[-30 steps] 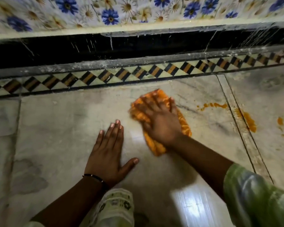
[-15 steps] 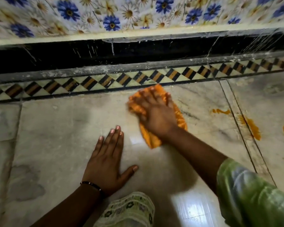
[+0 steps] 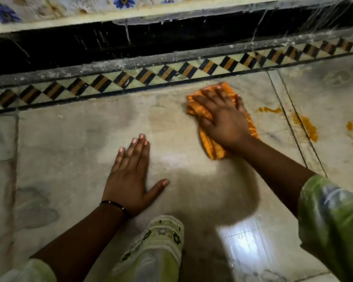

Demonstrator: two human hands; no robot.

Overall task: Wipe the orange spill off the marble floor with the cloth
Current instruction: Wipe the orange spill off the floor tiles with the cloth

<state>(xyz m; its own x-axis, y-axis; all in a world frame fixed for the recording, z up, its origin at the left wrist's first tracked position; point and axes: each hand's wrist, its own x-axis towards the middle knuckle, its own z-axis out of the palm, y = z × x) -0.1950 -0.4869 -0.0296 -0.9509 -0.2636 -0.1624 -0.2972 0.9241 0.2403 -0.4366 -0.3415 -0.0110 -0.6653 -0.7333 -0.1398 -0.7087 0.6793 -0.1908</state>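
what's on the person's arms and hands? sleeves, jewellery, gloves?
No gloves. Left hand: thin black bracelet with small pale beads at the wrist. Right hand: wrist bare; a loose green sleeve with pale blotches starts up the forearm.

A band of black, orange and cream diamond tiles [image 3: 147, 75] runs across the upper half of the frame, rising toward the right. Above it lies a dark recess [image 3: 171, 35], and flowered tiles [image 3: 49, 7] with blue blooms fill the top left.
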